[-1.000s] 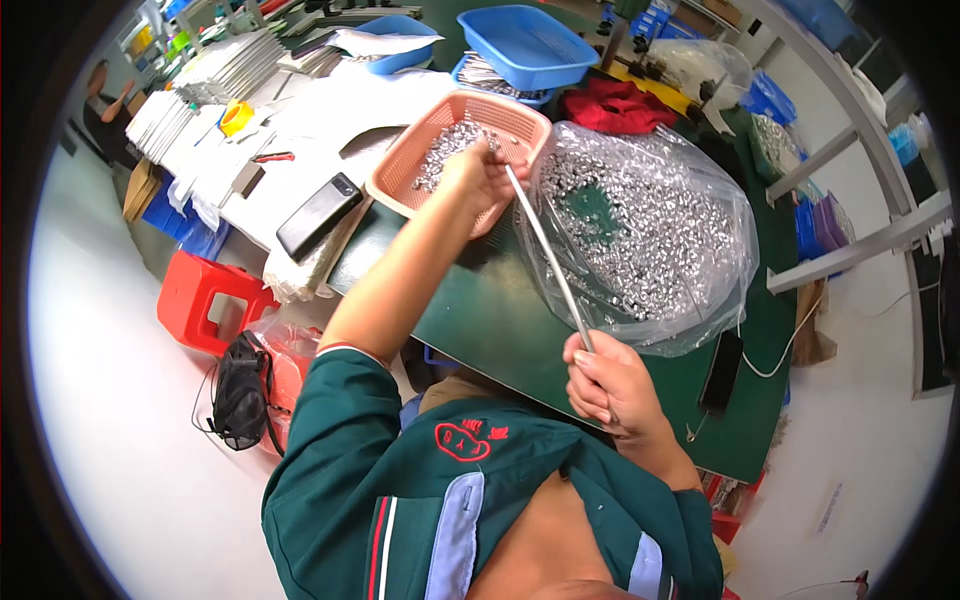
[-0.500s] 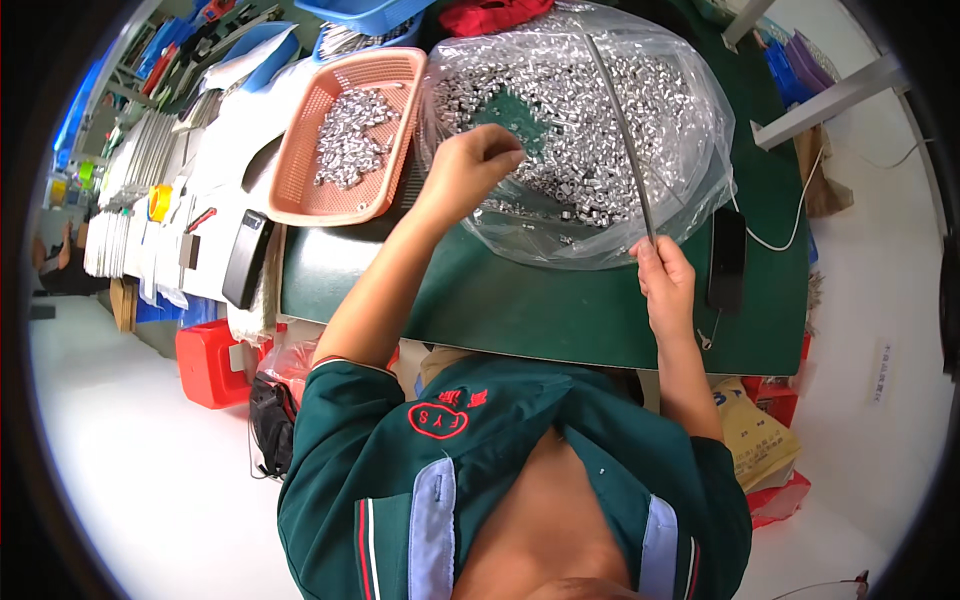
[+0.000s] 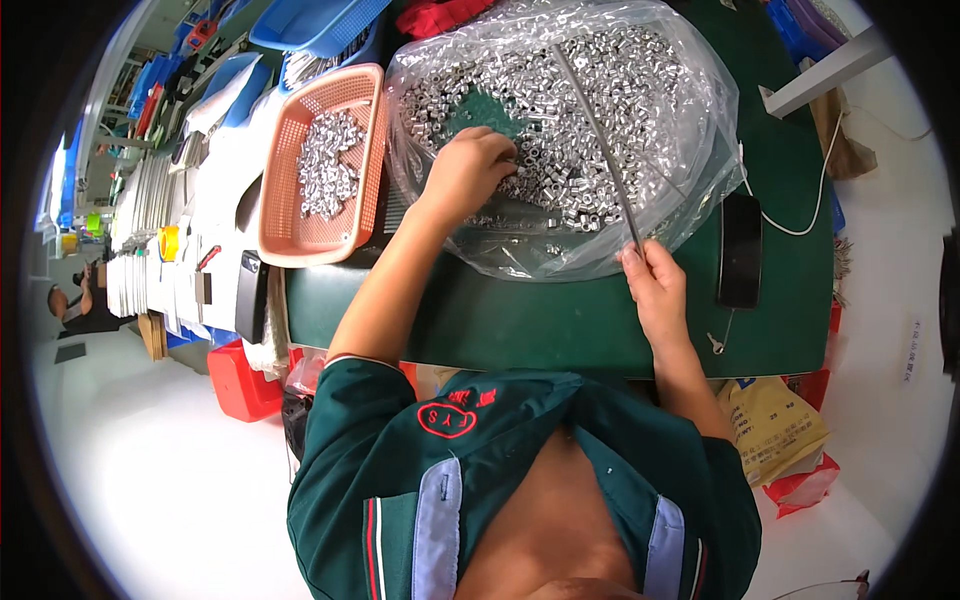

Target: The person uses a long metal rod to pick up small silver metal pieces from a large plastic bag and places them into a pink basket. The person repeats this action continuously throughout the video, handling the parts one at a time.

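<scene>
My right hand is closed round the near end of a long thin grey metal rod. The rod slants away to the far left over a clear plastic bag full of small silver metal sleeves. At the left side of this heap is my left hand, fingers curled and fingertips down among the sleeves. Its thumb and fingers are nearly together; what they pinch is too small to make out. Beside this hand, to its left, stands a pink perforated basket with a smaller pile of the same sleeves.
Blue baskets and a red cloth are at the back. A black phone and a key lie on the green tabletop at the right. Another black device lies left of the pink basket.
My left hand has come down so that its fingertips reach into the sleeves. My right hand still holds the rod, which has shifted slightly. The whole view has turned a little.
</scene>
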